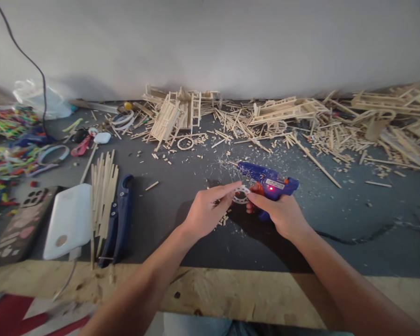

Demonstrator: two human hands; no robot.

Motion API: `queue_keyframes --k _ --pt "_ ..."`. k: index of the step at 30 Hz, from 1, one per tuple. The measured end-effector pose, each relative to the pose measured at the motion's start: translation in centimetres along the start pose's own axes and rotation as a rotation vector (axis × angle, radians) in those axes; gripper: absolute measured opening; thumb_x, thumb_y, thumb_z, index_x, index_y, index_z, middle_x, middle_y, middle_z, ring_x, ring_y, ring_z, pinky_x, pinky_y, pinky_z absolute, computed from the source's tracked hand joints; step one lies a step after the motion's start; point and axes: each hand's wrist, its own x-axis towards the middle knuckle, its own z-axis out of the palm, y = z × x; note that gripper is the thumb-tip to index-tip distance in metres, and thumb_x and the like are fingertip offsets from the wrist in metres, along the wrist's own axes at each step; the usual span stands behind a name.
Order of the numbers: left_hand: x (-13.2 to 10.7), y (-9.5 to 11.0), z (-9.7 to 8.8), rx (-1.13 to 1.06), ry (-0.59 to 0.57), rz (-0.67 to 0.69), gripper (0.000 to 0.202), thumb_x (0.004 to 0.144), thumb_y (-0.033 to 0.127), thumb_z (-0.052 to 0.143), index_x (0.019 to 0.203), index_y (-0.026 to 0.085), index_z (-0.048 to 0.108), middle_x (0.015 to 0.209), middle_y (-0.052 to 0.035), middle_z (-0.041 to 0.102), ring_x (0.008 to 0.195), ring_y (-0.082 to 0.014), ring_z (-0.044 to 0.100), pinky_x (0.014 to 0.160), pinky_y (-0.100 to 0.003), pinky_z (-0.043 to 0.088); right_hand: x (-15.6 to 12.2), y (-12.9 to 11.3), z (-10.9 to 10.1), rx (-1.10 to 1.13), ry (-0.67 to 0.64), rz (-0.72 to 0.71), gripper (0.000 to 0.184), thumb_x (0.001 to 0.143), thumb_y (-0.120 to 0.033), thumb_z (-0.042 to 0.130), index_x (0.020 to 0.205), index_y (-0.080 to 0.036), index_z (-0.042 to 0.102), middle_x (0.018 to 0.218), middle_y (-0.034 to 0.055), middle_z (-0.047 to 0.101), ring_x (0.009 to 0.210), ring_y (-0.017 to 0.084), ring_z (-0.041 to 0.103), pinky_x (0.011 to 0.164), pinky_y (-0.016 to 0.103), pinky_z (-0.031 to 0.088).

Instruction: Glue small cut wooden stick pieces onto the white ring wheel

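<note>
My left hand (210, 207) pinches a small pale ring (241, 195) by its left side, fingers closed on it. My right hand (282, 212) grips a blue hot glue gun (266, 179) by the handle; its forefinger also touches the ring's right side. The gun's red light is on and its nozzle points up and left over the dark mat (182, 214). Small wood bits lie just under the ring.
Heaps of thin wooden sticks and stick-built frames (182, 116) line the wall. A bundle of sticks (103, 196), blue cutters (121, 219), a white board (68, 219) and a phone (24, 219) lie left. Coloured strips (7, 154) fill the far left. The gun's cord (364, 233) runs right.
</note>
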Motion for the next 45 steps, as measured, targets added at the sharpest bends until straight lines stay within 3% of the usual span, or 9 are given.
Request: queue_keyframes --k 13,19,25,30,34,38,45 --pt "0.2 0.0 -0.1 -0.091 -0.019 -0.127 0.029 0.088 0.032 0.054 0.112 0.029 0.069 0.098 -0.0018 0.074 0.079 -0.0157 0.066 0.071 -0.027 0.053 -0.2 -0.3 0.1 -0.023 0.002 -0.009 0.021 0.071 -0.033 0.075 0.079 -0.02 0.061 0.062 -0.0024 0.064 0.056 0.015 0.064 0.061 0.031 0.055" --pt "0.3 0.2 -0.4 -0.284 -0.054 -0.208 0.037 0.09 0.028 0.049 0.124 0.027 0.061 0.1 -0.0035 0.072 0.074 -0.0138 0.065 0.068 -0.026 0.054 -0.3 -0.7 0.1 -0.092 0.004 -0.001 0.022 0.07 -0.035 0.074 0.079 -0.019 0.062 0.063 -0.0009 0.065 0.056 0.015 0.064 0.061 0.031 0.054" --pt "0.4 0.7 -0.3 -0.236 -0.041 -0.217 0.025 0.085 0.037 0.059 0.103 0.023 0.071 0.09 -0.0032 0.072 0.062 -0.0102 0.061 0.056 -0.021 0.052 -0.4 -0.8 0.3 -0.13 -0.038 -0.016 0.02 0.071 -0.035 0.073 0.078 -0.019 0.062 0.062 -0.0012 0.064 0.057 0.015 0.064 0.062 0.031 0.054" --pt "0.7 0.6 -0.2 -0.369 0.01 -0.272 0.021 0.081 0.036 0.064 0.093 0.021 0.072 0.084 -0.0025 0.072 0.055 -0.0097 0.062 0.055 -0.023 0.053 -0.3 -0.6 0.1 -0.11 -0.039 -0.046 0.02 0.071 -0.035 0.072 0.079 -0.02 0.062 0.073 0.0008 0.067 0.059 0.015 0.064 0.061 0.031 0.054" --pt "1.0 0.3 -0.5 -0.509 0.1 -0.352 0.019 0.08 0.034 0.066 0.089 0.019 0.071 0.076 -0.0018 0.07 0.058 -0.0106 0.064 0.058 -0.024 0.054 -0.2 -0.6 -0.6 -0.065 -0.046 -0.088 0.017 0.077 -0.034 0.068 0.077 -0.02 0.061 0.077 0.0009 0.067 0.051 0.011 0.059 0.051 0.027 0.05" --pt "1.3 0.2 -0.9 -0.694 0.14 -0.377 0.021 0.077 0.034 0.069 0.089 0.016 0.07 0.074 -0.002 0.068 0.063 -0.0125 0.064 0.056 -0.026 0.057 -0.4 -0.3 -1.4 -0.038 -0.132 -0.012 0.02 0.08 -0.035 0.066 0.072 -0.019 0.058 0.06 -0.0022 0.06 0.043 0.011 0.053 0.043 0.025 0.044" --pt "1.5 0.7 -1.3 -0.791 0.163 -0.41 0.022 0.074 0.032 0.072 0.086 0.013 0.069 0.07 -0.0026 0.066 0.064 -0.0127 0.063 0.055 -0.025 0.058 -0.7 -0.1 -1.5 0.012 -0.088 0.12 0.024 0.072 -0.038 0.073 0.071 -0.019 0.058 0.057 -0.0031 0.056 0.041 0.012 0.051 0.038 0.026 0.043"
